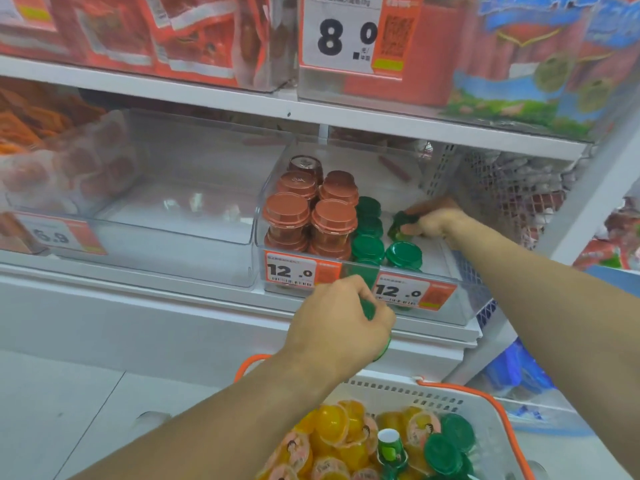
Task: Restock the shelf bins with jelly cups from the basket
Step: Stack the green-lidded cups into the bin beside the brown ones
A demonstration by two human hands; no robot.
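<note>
A clear shelf bin (pixel 450 306) holds stacked red-lidded jelly cups (pixel 311 216) on its left and green-lidded jelly cups (pixel 369 237) beside them. Inside the bin, at its right, my right hand (pixel 433 221) grips a green jelly cup (pixel 398 223), tilted just above the bin floor. My left hand (pixel 341 320) is in front of the bin's front wall, its fingers curled round another green jelly cup (pixel 367 310). Below, the white basket (pixel 433 396) with orange handles holds several yellow jelly cups (pixel 329 424) and a few green ones (pixel 446 445).
An empty clear bin (pixel 166 223) stands to the left of the stocked one. Price tags reading 12.0 (pixel 398 291) hang on the bin front. A white mesh divider (pixel 491 188) closes the bin's right side. The shelf above (pixel 242 102) carries red snack packets.
</note>
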